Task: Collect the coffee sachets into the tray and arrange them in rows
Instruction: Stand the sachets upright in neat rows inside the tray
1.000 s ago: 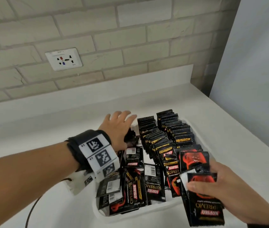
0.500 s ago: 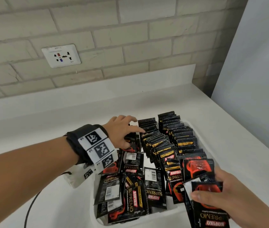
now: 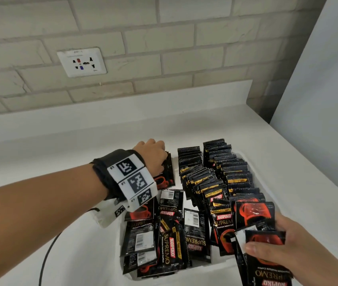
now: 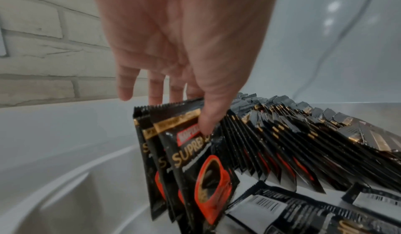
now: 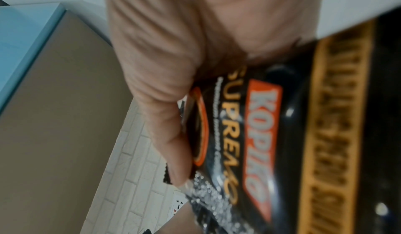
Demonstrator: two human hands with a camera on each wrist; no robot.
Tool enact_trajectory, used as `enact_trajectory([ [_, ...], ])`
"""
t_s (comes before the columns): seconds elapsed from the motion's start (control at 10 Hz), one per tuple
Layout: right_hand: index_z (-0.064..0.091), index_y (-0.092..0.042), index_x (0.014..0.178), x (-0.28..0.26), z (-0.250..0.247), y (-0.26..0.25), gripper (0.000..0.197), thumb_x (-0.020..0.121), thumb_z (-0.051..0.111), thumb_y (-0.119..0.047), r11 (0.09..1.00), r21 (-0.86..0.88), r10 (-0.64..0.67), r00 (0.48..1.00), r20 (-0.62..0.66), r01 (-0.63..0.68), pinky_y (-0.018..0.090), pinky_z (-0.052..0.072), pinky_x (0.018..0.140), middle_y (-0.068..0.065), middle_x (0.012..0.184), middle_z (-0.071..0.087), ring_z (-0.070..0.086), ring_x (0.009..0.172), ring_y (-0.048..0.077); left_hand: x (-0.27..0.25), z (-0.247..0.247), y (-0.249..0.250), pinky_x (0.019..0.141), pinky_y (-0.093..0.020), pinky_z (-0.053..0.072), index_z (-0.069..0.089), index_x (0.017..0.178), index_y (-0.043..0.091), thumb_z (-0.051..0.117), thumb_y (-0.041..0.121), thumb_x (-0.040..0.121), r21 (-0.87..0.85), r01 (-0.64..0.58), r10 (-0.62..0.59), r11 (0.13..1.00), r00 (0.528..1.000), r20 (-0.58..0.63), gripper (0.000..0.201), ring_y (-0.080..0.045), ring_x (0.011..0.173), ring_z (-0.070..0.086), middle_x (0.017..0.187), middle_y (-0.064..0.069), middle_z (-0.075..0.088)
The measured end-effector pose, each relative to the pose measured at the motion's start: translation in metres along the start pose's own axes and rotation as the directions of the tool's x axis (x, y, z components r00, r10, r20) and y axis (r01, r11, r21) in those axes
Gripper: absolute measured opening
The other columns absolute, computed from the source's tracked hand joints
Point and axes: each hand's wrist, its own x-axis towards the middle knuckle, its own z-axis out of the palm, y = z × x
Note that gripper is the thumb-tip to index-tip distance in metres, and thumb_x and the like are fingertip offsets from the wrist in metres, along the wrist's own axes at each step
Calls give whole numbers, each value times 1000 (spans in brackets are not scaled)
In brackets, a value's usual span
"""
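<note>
left hand (image 3: 152, 154) now dropped onto upright sachets (image 4: 188, 152) (grip pinching them), right hand (image 3: 287, 252) clamping a sachet stack (image 3: 265, 263)

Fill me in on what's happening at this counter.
A person is sorting coffee sachets into a white tray. The left hand pinches a few upright sachets at the tray's far left, starting a third row beside two standing rows. The right hand holds another small bunch. Loose sachets lie flat at the near end.
</note>
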Motion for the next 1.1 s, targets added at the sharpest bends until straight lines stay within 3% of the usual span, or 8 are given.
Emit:
enact_trajectory([
  [0.2, 71, -31, 85, 0, -3, 5, 91, -1, 85, -55, 1000, 8, -18, 1000, 18, 18, 19, 50, 56, 4, 79, 73, 70, 71, 18, 4, 3, 5, 93, -37, 44, 44, 128, 9, 44, 12, 95, -146, 1, 3, 989, 1000, 23, 33, -25, 116, 44, 134, -8, 38],
  [0.3, 70, -44, 79, 2, -1, 2, 84, -3, 84, -55, 996, 78, -49, 999, 9, 48, 28, 50, 64, 6, 78, 73, 70, 70, 20, 2, 4, 2, 93, -35, 45, 34, 134, 17, 52, 4, 89, -295, -42, 29, 955, 998, -49, 51, -24, 116, 47, 138, -6, 36],
  [0.4, 73, -29, 75, 6, 0, 4, 83, -5, 89, -42, 978, 192, -80, 997, -19, 83, 36, 50, 63, 11, 72, 71, 69, 62, 23, -3, -5, 0, 99, -37, 41, 23, 142, 21, 61, 13, 86, -329, -40, 31, 943, 999, -34, 68, -25, 123, 44, 143, -6, 31],
  [0.5, 70, -16, 82, 8, 0, 4, 88, -3, 92, -28, 932, 346, -104, 994, -44, 112, 32, 53, 48, 17, 74, 69, 68, 60, 28, -12, -24, -2, 104, -36, 35, 24, 143, 22, 60, 27, 88, -291, -40, 25, 956, 998, -54, 66, -23, 126, 40, 146, -4, 30],
  [0.7, 68, -21, 96, 14, 11, -9, 78, 23, 94, -31, 871, 442, -234, 972, -9, 213, 31, 55, 59, 14, 86, 69, 68, 71, 28, -54, -55, -10, 90, -19, 36, 47, 127, 30, 58, 33, 88, -504, -81, -50, 860, 969, -241, 40, -8, 109, 48, 131, 7, 48],
  [0.8, 64, -22, 107, 23, 26, -13, 79, 34, 92, -29, 877, 425, -230, 972, -43, 226, 37, 56, 68, 16, 101, 68, 68, 85, 32, -81, -48, -1, 87, -19, 45, 52, 107, 40, 61, 42, 82, -745, -120, -46, 657, 979, -199, 27, -1, 97, 59, 115, 18, 59],
  [1.0, 53, -33, 109, 29, 67, -34, 61, 53, 75, -25, 890, 329, -305, 949, -86, 316, 43, 53, 83, -1, 98, 70, 68, 92, 18, -105, -3, 28, 91, -29, 51, 39, 132, 34, 70, 66, 54, -996, -50, 74, 71, 996, -45, 90, -2, 103, 62, 113, 19, 61],
  [1.1, 52, -35, 104, 33, 90, -47, 45, 66, 72, -24, 867, 297, -394, 915, -82, 400, 35, 54, 81, -7, 94, 70, 68, 91, 13, -106, 11, 43, 83, -32, 53, 56, 123, 19, 82, 59, 46, -930, 85, 221, -357, 975, 4, 91, -21, 102, 66, 115, -6, 66],
])
